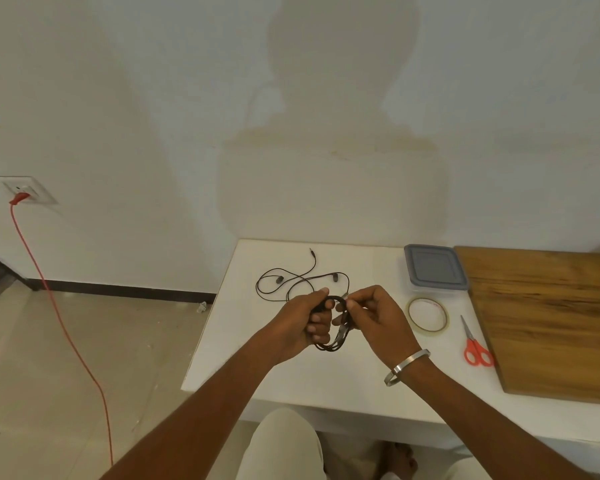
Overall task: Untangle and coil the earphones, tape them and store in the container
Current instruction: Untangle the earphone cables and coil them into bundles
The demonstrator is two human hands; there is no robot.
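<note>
On the white counter (326,382), the lidded container (434,268) sits far right of both hands. The left hand (303,323) is closed around coiled black earphones (333,344); the right hand (374,315) pinches the same coil. Loose earphones (302,277) lie just beyond them, tape roll (427,314) rightward.

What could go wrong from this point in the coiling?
The black earphone coil is pinched between the left hand and right hand with no tape on it; it may spring loose. The clear tape roll and red-handled scissors lie apart, so fetching them frees one hand.
</note>
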